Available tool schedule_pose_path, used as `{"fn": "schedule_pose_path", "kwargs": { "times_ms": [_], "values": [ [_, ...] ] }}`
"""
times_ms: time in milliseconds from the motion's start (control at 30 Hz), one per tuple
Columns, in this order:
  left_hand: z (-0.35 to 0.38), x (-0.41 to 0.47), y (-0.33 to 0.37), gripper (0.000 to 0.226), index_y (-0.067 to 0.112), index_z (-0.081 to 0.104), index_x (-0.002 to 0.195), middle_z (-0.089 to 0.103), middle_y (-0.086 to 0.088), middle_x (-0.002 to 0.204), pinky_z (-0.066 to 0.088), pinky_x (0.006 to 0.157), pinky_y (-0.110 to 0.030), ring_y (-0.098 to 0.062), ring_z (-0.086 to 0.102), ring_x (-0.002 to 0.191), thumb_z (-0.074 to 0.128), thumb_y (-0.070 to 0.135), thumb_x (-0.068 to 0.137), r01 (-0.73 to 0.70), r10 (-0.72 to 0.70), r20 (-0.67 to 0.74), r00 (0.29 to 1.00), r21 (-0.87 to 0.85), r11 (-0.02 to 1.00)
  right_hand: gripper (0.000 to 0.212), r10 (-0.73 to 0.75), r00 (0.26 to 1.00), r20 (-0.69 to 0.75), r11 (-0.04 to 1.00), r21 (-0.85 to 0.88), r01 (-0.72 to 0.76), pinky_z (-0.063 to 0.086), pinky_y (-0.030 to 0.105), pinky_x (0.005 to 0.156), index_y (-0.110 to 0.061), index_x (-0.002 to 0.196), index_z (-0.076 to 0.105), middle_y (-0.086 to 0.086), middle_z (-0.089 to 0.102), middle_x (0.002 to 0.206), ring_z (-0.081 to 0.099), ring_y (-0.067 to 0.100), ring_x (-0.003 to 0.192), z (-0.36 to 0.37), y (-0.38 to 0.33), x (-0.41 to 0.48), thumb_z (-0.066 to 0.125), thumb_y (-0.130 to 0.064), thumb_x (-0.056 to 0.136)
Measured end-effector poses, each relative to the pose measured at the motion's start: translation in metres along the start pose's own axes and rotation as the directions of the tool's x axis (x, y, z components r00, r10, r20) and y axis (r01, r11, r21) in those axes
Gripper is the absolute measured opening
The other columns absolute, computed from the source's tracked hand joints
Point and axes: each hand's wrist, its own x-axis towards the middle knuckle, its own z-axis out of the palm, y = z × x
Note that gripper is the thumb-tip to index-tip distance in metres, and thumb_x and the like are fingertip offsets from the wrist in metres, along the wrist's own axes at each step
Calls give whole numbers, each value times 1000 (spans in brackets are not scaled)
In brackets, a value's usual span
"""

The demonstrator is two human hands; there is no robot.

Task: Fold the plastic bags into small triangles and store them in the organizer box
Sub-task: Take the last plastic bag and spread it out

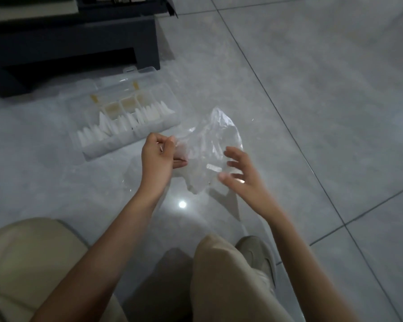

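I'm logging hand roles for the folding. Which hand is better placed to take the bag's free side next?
Probably the right. The right hand is open, with its fingers spread at the free side of the bag, while the left hand already grips the opposite edge.

The plastic bag [209, 145] is clear and crumpled, not folded yet. It hangs in the air above the floor, and the left hand [159, 156] pinches it at its left edge. The organizer box [107, 148] is transparent, lies open on the floor just left of the bag, and its front compartments hold white folded triangles [116, 126], standing in rows.
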Motion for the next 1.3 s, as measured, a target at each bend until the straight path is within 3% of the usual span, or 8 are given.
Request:
{"fn": "schedule_pose_path", "kwargs": {
  "times_ms": [133, 233, 533, 733, 833, 1000, 1167, 1300],
  "values": [
    [3, -5, 0, 11, 6, 46, 93, 58, -11, 89, 53, 50, -19, -4, 63, 54, 49, 14, 100, 3, -3, 8, 1000, -22, 1000, 47, -1, 1000, 27, 992, 124, -2, 52, 40, 94, -16, 128, 54, -8, 62, 122, 60, 11, 114, 20, -8, 3, 69, -29, 85],
    [5, -8, 2, 10, 5, 46, 95, 60, -14, 92, 56, 53, -22, -6, 65, 56, 49, 14, 100, -1, 1, 8, 1000, -13, 1000, 22, 16, 1000, 14, 925, 380, -21, 53, 24, 81, -10, 111, 62, -5, 70, 105, 67, 10, 99, 24, -19, 1, 63, -5, 90],
    [7, -8, 2, 19, 15, 45, 82, 55, -2, 88, 53, 50, -18, 1, 65, 64, 49, 14, 100, -31, 27, -56, 998, -71, 997, 8, 213, 970, -116, 770, 631, -94, 48, 27, 83, -17, 79, 63, -5, 69, 85, 63, 10, 83, 6, -9, 7, 57, -11, 78],
    [0, 9, -17, 21, 17, 46, 80, 63, -11, 96, 52, 56, -20, -19, 64, 81, 50, 23, 100, 132, -149, -156, 976, -112, 985, 17, -59, 994, 94, 488, 871, -53, 40, 21, 71, -22, 66, 58, -5, 51, 74, 48, 11, 72, -37, 2, -2, 72, -22, 57],
    [-3, 16, -23, 22, 17, 46, 80, 59, -10, 93, 49, 53, -18, -16, 59, 76, 50, 23, 101, 180, -202, -193, 960, -127, 976, 23, -35, 996, 87, 630, 775, -45, 36, 23, 59, -20, 63, 56, -3, 47, 62, 41, 13, 61, -53, 7, -5, 73, -33, 54],
    [-7, 21, -25, 23, 18, 44, 79, 64, -12, 103, 50, 57, -21, -19, 62, 86, 48, 22, 101, 197, -232, -216, 949, -171, 965, 19, 37, 999, -19, 959, 282, -30, 35, 20, 54, -23, 57, 60, -5, 50, 57, 44, 10, 53, -64, 10, -5, 47, -23, 71],
    [-8, 16, -22, 23, 18, 44, 79, 65, -12, 102, 51, 56, -21, -15, 63, 81, 47, 19, 102, 213, -244, -195, 950, -169, 962, 10, 43, 999, 16, 982, 183, -45, 42, 16, 56, -7, 85, 60, 0, 48, 53, 46, 9, 49, -64, 3, -10, 54, -15, 83],
    [-28, 19, -18, 25, 15, 46, 75, 62, -11, 82, 50, 54, -25, -14, 59, 61, 48, 11, 99, 350, -351, 23, 936, 35, 936, 16, 229, 900, 371, 973, -59, -224, 45, 15, 70, -10, 106, 64, -3, 60, 62, 57, 8, 63, -81, 10, -12, 64, -5, 90]
  ]
}}
